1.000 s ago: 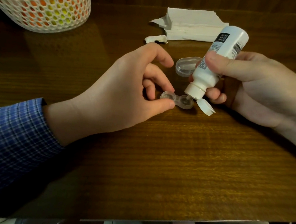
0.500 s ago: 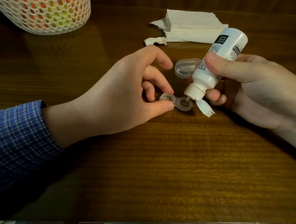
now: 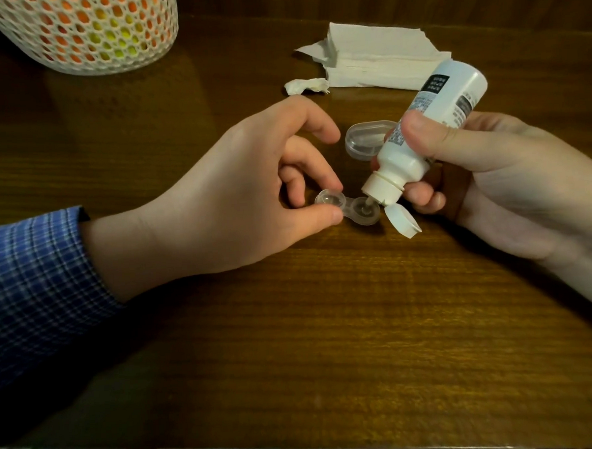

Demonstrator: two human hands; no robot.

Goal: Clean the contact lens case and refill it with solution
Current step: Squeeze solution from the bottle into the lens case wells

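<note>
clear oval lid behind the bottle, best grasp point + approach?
Probably pinch the clear oval lid across its narrow width, thumb and finger on the long side walls. It lies flat on the table, hollow side up, so the rim stands free. Come from above at its left end; the bottle in the right hand covers its right end.

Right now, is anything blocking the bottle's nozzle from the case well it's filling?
Nothing visible does. The solution bottle in the right hand points its nozzle straight into the right well of the lens case; its flip cap hangs aside.
</note>
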